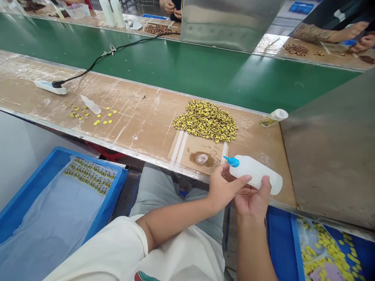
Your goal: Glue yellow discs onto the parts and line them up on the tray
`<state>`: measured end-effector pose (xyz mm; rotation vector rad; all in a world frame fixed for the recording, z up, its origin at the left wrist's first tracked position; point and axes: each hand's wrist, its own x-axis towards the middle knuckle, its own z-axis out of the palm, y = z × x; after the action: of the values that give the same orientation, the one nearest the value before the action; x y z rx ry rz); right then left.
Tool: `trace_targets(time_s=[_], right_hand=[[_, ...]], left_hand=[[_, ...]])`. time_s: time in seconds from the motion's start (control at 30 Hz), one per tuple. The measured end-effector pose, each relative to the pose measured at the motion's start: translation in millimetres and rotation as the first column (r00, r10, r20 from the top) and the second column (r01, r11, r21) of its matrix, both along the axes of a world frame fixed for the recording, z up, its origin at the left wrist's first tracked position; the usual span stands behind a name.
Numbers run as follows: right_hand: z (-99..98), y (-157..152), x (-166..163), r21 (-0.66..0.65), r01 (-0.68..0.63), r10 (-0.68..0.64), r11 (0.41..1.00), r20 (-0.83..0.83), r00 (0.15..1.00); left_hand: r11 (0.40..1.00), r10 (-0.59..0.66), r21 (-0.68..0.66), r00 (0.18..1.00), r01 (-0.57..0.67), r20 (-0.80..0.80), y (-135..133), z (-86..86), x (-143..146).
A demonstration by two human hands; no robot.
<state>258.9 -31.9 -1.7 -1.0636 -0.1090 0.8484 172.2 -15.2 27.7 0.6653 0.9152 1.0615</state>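
Observation:
A white squeeze bottle (258, 171) with a blue nozzle lies across both my hands at the near edge of the bench. My left hand (224, 187) wraps its fingers over the nozzle end. My right hand (253, 199) cups the bottle's body from below, thumb up against its side. Just beyond the nozzle a brown glue puddle (202, 159) sits on a cardboard sheet. A heap of small yellow-and-black pieces (206, 120) lies behind it.
A blue tray (35, 183) with a plastic liner and rows of pieces sits at my lower left; another blue tray (283, 242) with yellow discs at lower right. A power strip (49, 86), a small bottle (90, 104), a tape roll (275, 116) and a green conveyor (187, 70) lie beyond. Other people's hands (356, 37) work across the belt.

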Motion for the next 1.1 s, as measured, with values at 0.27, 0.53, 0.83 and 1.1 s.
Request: trace_targets(time_s=[0.27,0.53,0.83,1.1], right_hand=[[-7.1,5,1,-0.007,-0.039,0.038,0.999,-0.047,0.998],[-7.9,10,-2,-0.026,-0.034,0.033,0.999,-0.022,0.999],[-5.9,13,-7,-0.087,-0.003,0.007,0.996,0.044,0.999],[-2.5,15,-9,-0.111,0.004,0.006,0.994,0.089,0.996]], left_hand=[[0.996,-0.085,0.018,0.994,0.083,0.072,4,-16.6,-17],[0.99,-0.135,-0.031,0.986,0.138,0.097,9,-25.1,-22],[0.987,-0.111,-0.1,0.986,0.124,0.128,9,-24.2,-25],[0.977,-0.08,-0.185,0.986,0.107,0.148,10,-19.9,-27]])
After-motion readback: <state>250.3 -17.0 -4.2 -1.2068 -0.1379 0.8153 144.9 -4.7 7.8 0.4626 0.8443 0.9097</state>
